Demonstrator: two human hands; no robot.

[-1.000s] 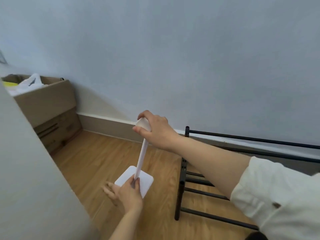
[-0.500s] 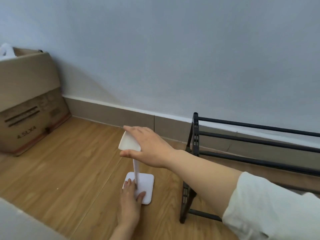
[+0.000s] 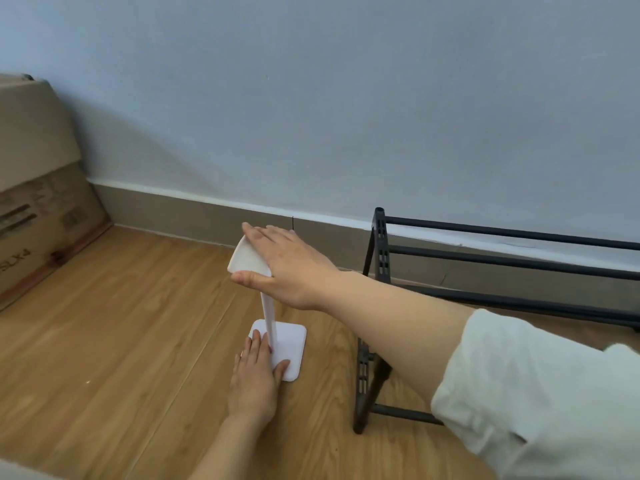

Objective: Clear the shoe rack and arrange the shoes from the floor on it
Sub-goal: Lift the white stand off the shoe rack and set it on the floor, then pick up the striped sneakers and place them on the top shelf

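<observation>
A white stand (image 3: pixel 268 317) with a square base (image 3: pixel 292 344) and a thin post stands upright on the wooden floor, just left of the black shoe rack (image 3: pixel 380 244). My right hand (image 3: pixel 291 268) lies over the stand's slanted top piece, fingers stretched out and thumb under its front edge. My left hand (image 3: pixel 254 379) presses flat on the base, fingers on either side of the post. The visible rack bars carry nothing. No shoes are in view.
Stacked cardboard boxes (image 3: pixel 38 188) stand against the wall at the far left. A grey skirting board (image 3: pixel 194 216) runs along the wall behind the stand. A pale grey edge (image 3: pixel 14 472) cuts into the bottom left corner.
The stand went from tilted and lifted to upright on the floor. My left hand moved from gripping the post's foot to lying flat on the base; my right fingers straightened.
</observation>
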